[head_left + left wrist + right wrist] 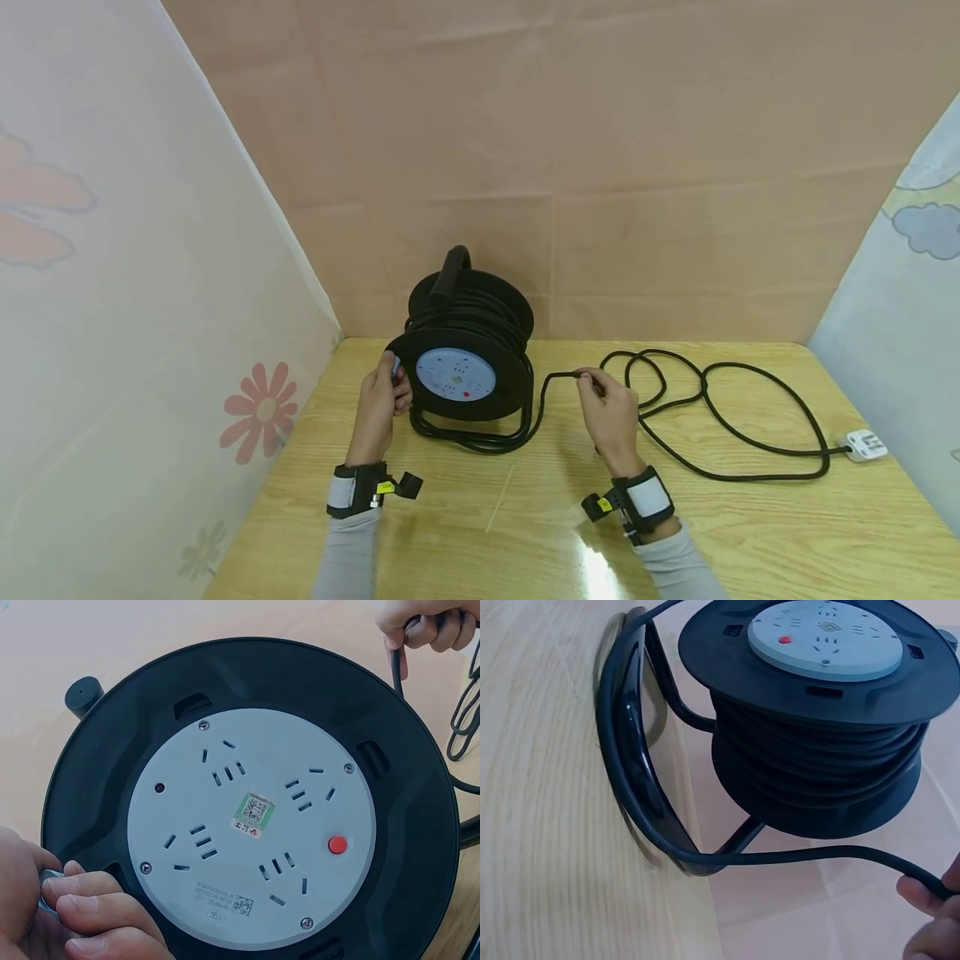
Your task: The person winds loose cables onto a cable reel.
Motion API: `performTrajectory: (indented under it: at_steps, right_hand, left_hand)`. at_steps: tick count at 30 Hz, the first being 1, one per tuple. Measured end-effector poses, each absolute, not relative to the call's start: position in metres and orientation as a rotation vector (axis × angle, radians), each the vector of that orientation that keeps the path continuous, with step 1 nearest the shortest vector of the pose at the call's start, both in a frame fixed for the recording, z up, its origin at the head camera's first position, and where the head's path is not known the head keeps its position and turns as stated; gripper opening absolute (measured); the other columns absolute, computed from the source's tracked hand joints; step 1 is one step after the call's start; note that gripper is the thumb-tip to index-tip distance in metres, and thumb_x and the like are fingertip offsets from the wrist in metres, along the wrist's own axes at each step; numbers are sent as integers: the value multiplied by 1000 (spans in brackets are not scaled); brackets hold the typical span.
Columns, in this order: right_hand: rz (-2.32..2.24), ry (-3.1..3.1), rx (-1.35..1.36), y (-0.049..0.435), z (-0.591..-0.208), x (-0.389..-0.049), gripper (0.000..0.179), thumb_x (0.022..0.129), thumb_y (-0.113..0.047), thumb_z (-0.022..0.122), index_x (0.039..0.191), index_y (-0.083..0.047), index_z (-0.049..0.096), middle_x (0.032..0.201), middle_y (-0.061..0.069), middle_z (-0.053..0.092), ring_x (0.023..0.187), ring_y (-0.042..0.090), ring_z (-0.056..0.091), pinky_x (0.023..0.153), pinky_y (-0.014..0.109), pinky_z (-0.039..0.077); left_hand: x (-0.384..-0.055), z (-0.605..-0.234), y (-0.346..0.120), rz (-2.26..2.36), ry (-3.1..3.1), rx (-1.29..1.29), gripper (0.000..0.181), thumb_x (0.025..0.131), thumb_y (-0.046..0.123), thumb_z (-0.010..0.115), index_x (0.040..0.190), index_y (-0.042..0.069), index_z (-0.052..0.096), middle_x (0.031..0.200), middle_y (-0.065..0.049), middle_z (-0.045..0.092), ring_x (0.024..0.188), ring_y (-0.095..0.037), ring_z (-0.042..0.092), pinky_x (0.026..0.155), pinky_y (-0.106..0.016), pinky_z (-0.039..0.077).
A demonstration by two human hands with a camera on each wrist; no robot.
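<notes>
A black cable reel [510, 379] stands on the table, its pale socket face [217, 862] turned toward me, with a red button [337, 845]. Several turns of black cable [810, 765] are wound on the drum. At the left edge of the front disc, my left hand [378, 408] grips a small pale-blue knob [49, 888], mostly covered by the fingers. To the reel's right, my right hand [611, 417] pinches the loose cable [802, 856] between thumb and fingers. From that pinch, the cable sags back and loops under the reel's tubular stand [636, 727].
Loose cable loops [750, 479] lie on the wooden table [465, 533] to the right, ending in a white plug [864, 445]. A carry handle [450, 279] tops the reel. A brown paper-like backdrop [637, 167] rises behind, with patterned side walls [135, 333].
</notes>
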State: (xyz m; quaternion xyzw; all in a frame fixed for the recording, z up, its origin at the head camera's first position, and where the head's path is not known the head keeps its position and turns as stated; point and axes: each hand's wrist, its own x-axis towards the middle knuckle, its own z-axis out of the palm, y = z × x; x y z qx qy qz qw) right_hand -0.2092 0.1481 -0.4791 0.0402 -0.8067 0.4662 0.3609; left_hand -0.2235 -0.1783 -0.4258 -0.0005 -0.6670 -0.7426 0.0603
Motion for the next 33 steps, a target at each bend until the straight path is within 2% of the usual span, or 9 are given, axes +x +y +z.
performTrajectory:
  at_steps: [9,16,19,26,30,33]
  right_hand:
    - [1198,-1949,110,153,-477,-206,19,91,-3,60,83,-8,76,45,-3,48,35,1,27,38,22,25]
    - [1208,-1887,133,147,-458,-195,18,85,9,61,76,0,74,44,5,50,35,8,30,39,20,25]
    - [1233,-1868,145,145,-450,-190,17,85,8,60,76,3,73,45,8,51,35,8,30,39,21,25]
    - [1269,-1839,139,148,-449,-191,20,87,8,58,73,3,72,42,3,44,35,5,24,37,23,20]
    - [1268,-1843,72,149,-452,-193,21,90,6,56,79,2,73,44,4,46,36,2,21,36,22,19]
    - [1292,-1842,18,153,-463,-199,21,93,2,55,86,0,75,49,5,53,36,1,21,36,21,19]
  left_hand:
    - [-223,-422,-176,-2235,-2026,-12,56,98,57,42,83,3,42,60,2,33,47,-9,34,43,-20,26]
    - [-223,-419,-175,-2238,-2034,-2,57,97,59,41,85,3,42,61,1,33,47,-9,34,44,-22,25]
    - [-222,-417,-175,-2234,-2036,-9,58,97,59,41,85,3,42,62,1,33,48,-9,34,44,-21,26]
    - [-221,-412,-172,-2224,-2039,-32,56,97,58,43,83,4,42,61,1,33,47,-9,34,44,-20,26]
    - [-221,-410,-170,-2241,-2029,-38,55,98,56,43,83,4,41,62,1,33,47,-9,33,43,-20,26]
    - [-221,-408,-168,-2249,-2025,-37,54,98,55,43,83,4,40,62,1,32,47,-9,33,44,-20,26]
